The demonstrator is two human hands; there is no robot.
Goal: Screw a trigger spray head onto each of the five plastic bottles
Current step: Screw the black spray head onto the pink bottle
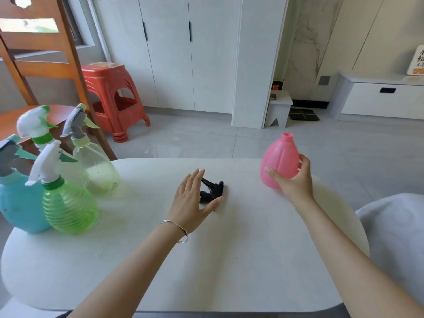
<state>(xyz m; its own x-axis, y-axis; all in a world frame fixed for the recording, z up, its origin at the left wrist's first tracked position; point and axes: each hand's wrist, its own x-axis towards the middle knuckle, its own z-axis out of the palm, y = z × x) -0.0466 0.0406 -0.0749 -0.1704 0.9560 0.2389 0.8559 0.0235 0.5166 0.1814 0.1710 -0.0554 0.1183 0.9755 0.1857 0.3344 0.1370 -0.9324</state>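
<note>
Bottle in right grip

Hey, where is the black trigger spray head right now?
Head view: the black spray head lies near the middle of the white table, just beyond the left hand, with the pink bottle gripped by the right hand further right.

bottles with spray heads: 4 | pink bottle: 1 | loose black spray head: 1 | hands: 2

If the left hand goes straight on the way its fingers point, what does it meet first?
Probably the black trigger spray head, lying just beyond the left hand; whether they touch is unclear.
</note>
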